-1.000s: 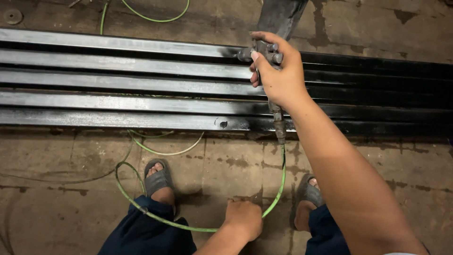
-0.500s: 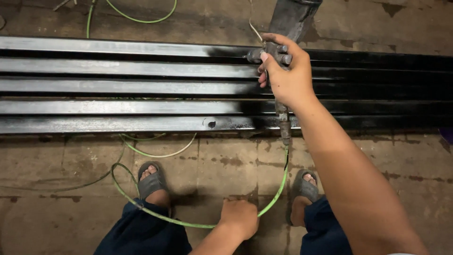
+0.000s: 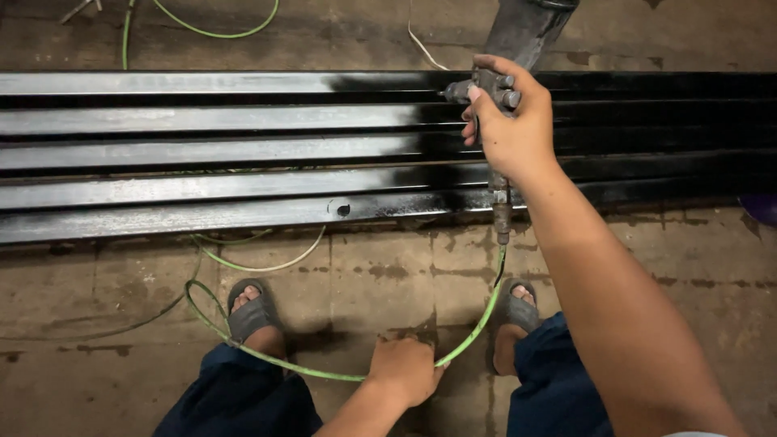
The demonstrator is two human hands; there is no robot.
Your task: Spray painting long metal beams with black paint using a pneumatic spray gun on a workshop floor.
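Head view: right hand (image 3: pixel 508 129) upper centre-right, fist wrapped round spray gun (image 3: pixel 495 89) over black metal bars (image 3: pixel 202 154). Left hand (image 3: pixel 405 371) bottom centre, fingers curled on green hose (image 3: pixel 473 328) above the concrete floor (image 3: pixel 97 324).

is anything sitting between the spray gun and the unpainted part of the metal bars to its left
Nothing visible does. The right hand holds the grey metal spray gun over the long steel bars, whose bare grey stretch left of the nozzle lies open. The thin green air hose trails back to the left hand, clear of the bars.
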